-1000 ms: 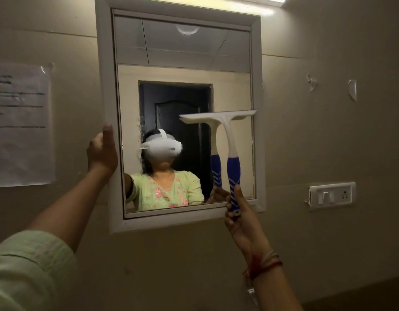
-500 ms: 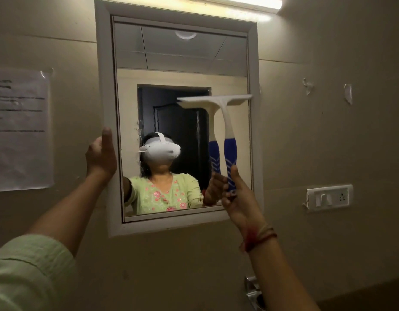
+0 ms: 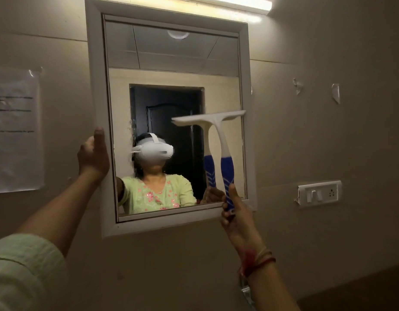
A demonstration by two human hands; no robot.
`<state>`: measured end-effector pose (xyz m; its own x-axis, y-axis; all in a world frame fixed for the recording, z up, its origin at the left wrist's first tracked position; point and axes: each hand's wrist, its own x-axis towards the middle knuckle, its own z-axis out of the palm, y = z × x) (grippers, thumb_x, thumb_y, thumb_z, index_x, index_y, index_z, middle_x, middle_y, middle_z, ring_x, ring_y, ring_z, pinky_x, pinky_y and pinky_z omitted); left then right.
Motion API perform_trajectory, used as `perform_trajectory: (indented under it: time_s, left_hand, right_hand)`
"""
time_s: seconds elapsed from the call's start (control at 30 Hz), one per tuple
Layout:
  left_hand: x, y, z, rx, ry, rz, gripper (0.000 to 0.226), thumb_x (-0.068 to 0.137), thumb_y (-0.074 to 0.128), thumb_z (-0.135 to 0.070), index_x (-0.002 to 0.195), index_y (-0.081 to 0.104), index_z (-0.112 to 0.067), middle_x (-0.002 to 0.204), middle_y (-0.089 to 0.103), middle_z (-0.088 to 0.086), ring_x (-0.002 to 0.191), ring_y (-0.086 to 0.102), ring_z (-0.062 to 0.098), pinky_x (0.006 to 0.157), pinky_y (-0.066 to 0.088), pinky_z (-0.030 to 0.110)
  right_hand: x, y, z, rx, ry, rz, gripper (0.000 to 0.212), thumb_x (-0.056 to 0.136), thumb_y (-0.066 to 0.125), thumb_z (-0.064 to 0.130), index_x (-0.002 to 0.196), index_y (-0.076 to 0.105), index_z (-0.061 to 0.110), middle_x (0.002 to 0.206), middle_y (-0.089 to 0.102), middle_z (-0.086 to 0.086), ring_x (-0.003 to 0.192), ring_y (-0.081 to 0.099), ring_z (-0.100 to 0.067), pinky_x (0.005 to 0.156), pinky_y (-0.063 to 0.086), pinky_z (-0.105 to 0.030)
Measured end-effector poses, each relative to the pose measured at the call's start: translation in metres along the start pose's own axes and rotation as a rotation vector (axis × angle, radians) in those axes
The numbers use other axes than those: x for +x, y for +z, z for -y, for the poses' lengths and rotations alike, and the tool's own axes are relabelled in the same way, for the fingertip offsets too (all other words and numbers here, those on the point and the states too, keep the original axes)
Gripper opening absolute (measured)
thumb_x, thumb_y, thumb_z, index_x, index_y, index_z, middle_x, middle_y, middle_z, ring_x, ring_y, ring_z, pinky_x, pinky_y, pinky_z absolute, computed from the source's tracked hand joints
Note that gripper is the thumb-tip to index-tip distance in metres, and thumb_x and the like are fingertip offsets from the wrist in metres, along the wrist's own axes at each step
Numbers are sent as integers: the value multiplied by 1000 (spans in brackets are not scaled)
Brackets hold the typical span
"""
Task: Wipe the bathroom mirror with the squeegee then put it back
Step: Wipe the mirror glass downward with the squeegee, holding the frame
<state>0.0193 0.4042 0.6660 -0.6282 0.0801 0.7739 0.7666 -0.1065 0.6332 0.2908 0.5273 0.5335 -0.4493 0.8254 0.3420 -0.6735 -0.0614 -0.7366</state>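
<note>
The bathroom mirror (image 3: pixel 171 63) hangs on the wall in a white frame (image 3: pixel 95 86). A squeegee (image 3: pixel 225 153) with a white blade bar and a blue-and-white handle stands upright against the right half of the glass, its blade about halfway up. My right hand (image 3: pixel 236 218) grips the bottom of the handle, level with the mirror's lower right corner. At mid-height, my left hand (image 3: pixel 93 158) holds the frame's left edge, thumb pointing up along it. The glass reflects a person in a headset, the squeegee and a dark doorway.
A paper notice (image 3: pixel 14 131) is taped to the wall left of the mirror. On the right sits a switch and socket plate (image 3: pixel 318 194), with tape scraps (image 3: pixel 335 93) above it. A tube light (image 3: pixel 239 5) glows over the mirror. A metal fitting (image 3: pixel 245 290) shows under my right wrist.
The squeegee first rose up the right side of the glass, then came back down to mid-height. My left hand has stayed on the frame's left edge.
</note>
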Motion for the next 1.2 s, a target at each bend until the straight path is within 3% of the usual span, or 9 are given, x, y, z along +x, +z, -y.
perform_trajectory:
  time_s: [0.13,0.27,0.53,0.77,1.0,1.2]
  left_hand:
    - [1,1,2,-7,6,3,53,93,22,-54,57,33,-17,64,40,9,73,41,24,64,27,34]
    - [1,0,1,-3,0,-1,54,93,21,-55,60,36,-14,75,45,17,75,41,24,66,28,33]
    - [0,0,0,-7,3,0,52,94,22,-53,57,31,-18,66,41,12,73,39,23,64,26,33]
    - [0,1,1,-9,-14,11,51,94,22,-54,57,32,-20,61,36,4,74,40,21,65,27,32]
    - [-2,-1,-3,3,-22,14,50,93,22,-55,58,32,-21,79,44,15,77,41,21,68,28,33]
    - [0,1,-1,5,-38,-3,51,93,23,-54,57,29,-19,61,36,2,74,38,18,64,26,32]
  right_hand:
    - [-26,-22,-31,20,99,-115,39,66,69,47,81,63,12,59,52,4,46,40,-5,40,34,-17]
    - [-41,-32,-45,25,163,-154,42,63,70,46,81,61,9,59,53,2,46,40,-7,39,35,-17]
    - [-25,-10,-23,85,112,-36,36,69,68,45,81,60,12,61,52,3,44,42,-5,39,35,-16]
    - [-52,-41,-64,67,210,-133,39,68,67,44,83,60,10,57,53,3,43,42,-6,37,35,-18]
    - [-50,-40,-62,135,245,-60,35,69,66,41,84,60,11,62,53,2,42,44,-4,38,37,-16]
    - [-32,-32,-45,98,150,-54,39,68,68,44,90,60,12,66,53,2,47,43,-5,39,37,-15]
